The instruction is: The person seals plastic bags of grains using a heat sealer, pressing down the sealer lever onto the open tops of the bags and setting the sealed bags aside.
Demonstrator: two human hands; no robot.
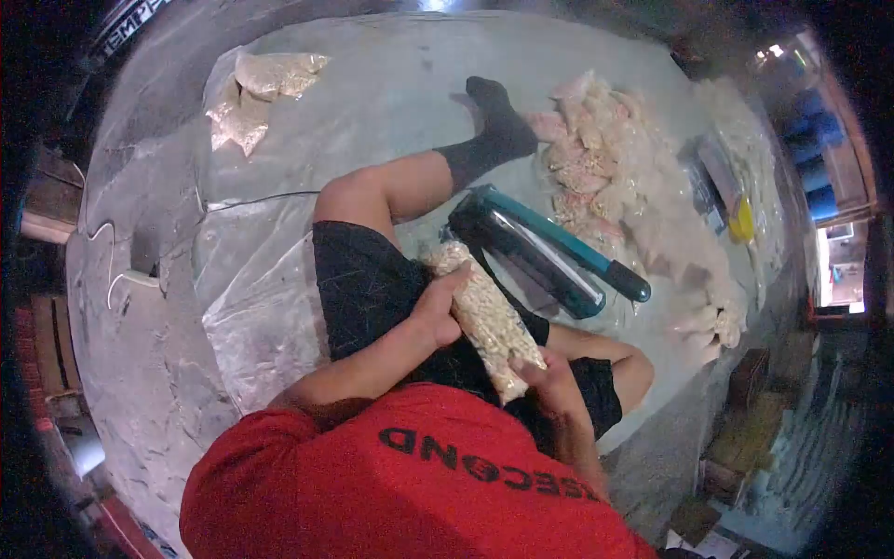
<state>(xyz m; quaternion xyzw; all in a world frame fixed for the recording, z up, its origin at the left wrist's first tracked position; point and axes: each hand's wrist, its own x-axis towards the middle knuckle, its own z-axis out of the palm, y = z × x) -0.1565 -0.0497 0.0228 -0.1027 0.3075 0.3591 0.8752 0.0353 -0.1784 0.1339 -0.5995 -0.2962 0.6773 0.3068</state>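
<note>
A long clear plastic bag (486, 312) full of small pale pieces lies slantwise above my lap. My left hand (440, 306) is closed around its upper left part, thumb on top. At the lower right end my right hand (548, 377) is closed on the bag's corner; some of those fingers are hidden behind it. Just beyond the bag, between my legs, sits a teal and black impulse sealer (549, 252), its long arm slanting down to the right. What exactly the pale pieces are, I cannot tell.
A large heap of filled bags (605, 168) spreads on the floor sheet at the right. Several more filled bags (247, 98) lie at the upper left. A yellow-ended object (740, 222) rests far right. A dark cord (265, 198) runs left of my bent leg.
</note>
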